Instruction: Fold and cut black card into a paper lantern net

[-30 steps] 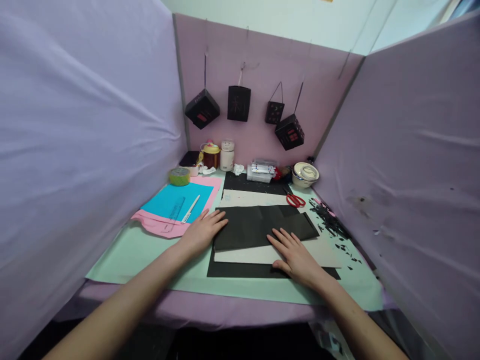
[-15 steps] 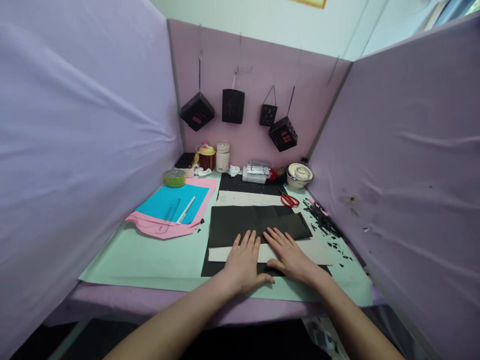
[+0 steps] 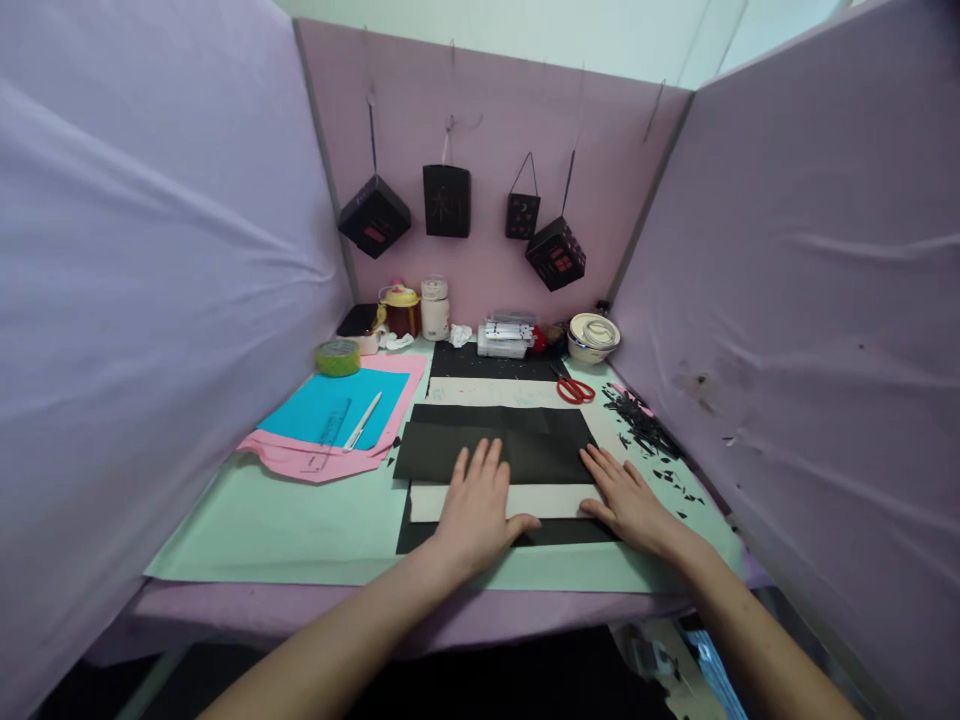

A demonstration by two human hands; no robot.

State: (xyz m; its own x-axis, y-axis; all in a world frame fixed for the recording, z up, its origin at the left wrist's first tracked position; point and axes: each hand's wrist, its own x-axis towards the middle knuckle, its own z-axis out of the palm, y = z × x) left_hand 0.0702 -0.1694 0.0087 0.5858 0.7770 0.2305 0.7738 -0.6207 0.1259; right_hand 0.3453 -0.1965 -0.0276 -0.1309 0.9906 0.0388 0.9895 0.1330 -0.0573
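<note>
1. Lying mid-table, the folded black paper (image 3: 517, 450) sits atop a cream sheet (image 3: 480, 500).
2. Left hand (image 3: 476, 510) presses flat, fingers spread, gripping nothing; it has come in from the paper's left edge.
3. Right hand (image 3: 628, 500), flat and open, has slid to the right edge.
4. White bowl (image 3: 592, 335) at back: contents unclear.

At the centre of the frame, a folded sheet of paper (image 3: 517, 450) lies on a stack of card (image 3: 427, 500). Left of it, a ruler (image 3: 330, 425) and a pen (image 3: 362, 421) rest on more sheets. Scissors (image 3: 571, 388) lie behind it to the right, paper scraps (image 3: 641, 425) further right.
</note>
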